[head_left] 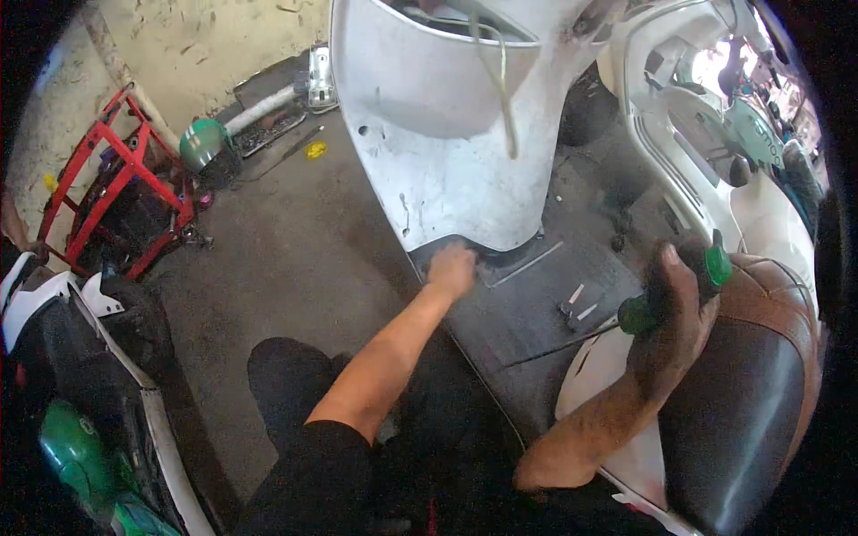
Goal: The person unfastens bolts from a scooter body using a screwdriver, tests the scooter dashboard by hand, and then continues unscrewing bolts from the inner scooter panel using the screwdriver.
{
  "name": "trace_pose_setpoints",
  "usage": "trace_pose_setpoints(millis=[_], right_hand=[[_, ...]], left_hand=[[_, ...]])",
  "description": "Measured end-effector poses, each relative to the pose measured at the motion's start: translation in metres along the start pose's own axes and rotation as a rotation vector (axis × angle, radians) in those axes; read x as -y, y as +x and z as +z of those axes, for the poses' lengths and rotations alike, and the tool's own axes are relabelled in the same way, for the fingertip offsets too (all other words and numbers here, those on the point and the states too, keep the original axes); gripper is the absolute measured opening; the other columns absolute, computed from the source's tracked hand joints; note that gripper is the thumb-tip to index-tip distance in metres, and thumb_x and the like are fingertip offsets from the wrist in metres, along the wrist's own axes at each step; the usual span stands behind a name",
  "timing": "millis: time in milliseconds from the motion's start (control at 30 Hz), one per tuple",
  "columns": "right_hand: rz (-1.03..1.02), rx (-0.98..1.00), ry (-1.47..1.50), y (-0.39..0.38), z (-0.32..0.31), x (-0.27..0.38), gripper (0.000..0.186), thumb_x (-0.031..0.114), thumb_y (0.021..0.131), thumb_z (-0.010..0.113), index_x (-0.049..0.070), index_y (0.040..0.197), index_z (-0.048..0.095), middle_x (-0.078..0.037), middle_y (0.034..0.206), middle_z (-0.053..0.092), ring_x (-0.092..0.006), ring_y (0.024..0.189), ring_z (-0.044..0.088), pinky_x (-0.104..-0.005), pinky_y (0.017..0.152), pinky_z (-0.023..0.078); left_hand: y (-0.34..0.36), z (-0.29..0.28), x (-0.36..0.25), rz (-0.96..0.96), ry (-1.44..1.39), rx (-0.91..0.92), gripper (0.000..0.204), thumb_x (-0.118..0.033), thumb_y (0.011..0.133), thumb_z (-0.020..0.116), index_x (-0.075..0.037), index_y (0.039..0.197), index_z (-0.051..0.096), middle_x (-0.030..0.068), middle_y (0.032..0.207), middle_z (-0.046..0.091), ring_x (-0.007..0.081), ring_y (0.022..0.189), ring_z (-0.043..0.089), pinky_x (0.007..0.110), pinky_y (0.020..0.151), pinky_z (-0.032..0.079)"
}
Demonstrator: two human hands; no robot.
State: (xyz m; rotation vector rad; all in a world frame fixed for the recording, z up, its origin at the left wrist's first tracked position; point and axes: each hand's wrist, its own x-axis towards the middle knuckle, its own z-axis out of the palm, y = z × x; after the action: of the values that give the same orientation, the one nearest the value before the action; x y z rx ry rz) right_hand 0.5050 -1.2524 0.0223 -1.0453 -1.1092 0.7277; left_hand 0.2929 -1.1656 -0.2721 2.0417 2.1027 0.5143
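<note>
While the left hand (451,271) presses, fingers curled, against the white scooter leg shield's (438,134) lower edge, steadying it, the right hand (675,308) rests on the brown seat (760,357). Its grip is clenched around a green-handled screwdriver (639,314).

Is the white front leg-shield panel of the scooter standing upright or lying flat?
Upright. The white front leg-shield panel rises from the dark footboard; the left hand presses at its lower edge.

Leg shield (447,152): white plastic, scuffed semi-gloss. Footboard mat (536,308): matt black rubber. Seat (760,384): smooth brown-black leatherette.
</note>
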Motion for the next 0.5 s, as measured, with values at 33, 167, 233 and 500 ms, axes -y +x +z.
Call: trace_pose_setpoints(millis=[33,167,233,500], right_hand=[[0.049,0.016,-0.034,-0.003,0.001,0.003,0.044,0.026,0.080,0.072,-0.003,0.112,0.062,-0.010,0.100,0.061,-0.0187,0.087,0.058,-0.0291,0.082,0.044],[0.042,-0.023,-0.107,-0.018,0.009,0.009,0.044,0.027,0.082,0.073,-0.002,0.113,0.062,-0.008,0.098,0.062,-0.0189,0.089,0.057,-0.0302,0.086,0.043],[0.025,-0.020,-0.124,-0.026,0.008,0.009,0.041,0.028,0.084,0.072,-0.001,0.111,0.063,-0.007,0.097,0.061,-0.0181,0.088,0.057,-0.0295,0.084,0.043],[-0.078,0.142,-0.308,-0.077,-0.037,-0.009,0.032,0.025,0.085,0.073,0.002,0.105,0.063,-0.006,0.093,0.060,-0.0169,0.084,0.056,-0.0280,0.077,0.044]], left_hand=[[0.001,0.004,0.000,0.025,0.002,-0.008,0.016,-0.019,0.082,0.065,-0.006,0.089,0.071,0.0156,0.102,0.063,0.0351,0.102,0.060,0.048,0.084,0.051],[0.006,0.008,0.004,0.075,0.067,-0.026,0.022,-0.021,0.087,0.055,-0.004,0.093,0.068,0.0168,0.103,0.063,0.0344,0.101,0.060,0.047,0.084,0.051],[0.008,0.007,0.001,0.073,0.099,0.007,0.024,-0.021,0.088,0.052,-0.004,0.096,0.066,0.0174,0.104,0.063,0.0348,0.101,0.060,0.047,0.084,0.051],[-0.003,-0.065,-0.012,-0.038,-0.331,0.013,0.027,-0.019,0.095,0.049,0.003,0.102,0.063,0.0285,0.102,0.064,0.0421,0.100,0.062,0.047,0.089,0.048]])
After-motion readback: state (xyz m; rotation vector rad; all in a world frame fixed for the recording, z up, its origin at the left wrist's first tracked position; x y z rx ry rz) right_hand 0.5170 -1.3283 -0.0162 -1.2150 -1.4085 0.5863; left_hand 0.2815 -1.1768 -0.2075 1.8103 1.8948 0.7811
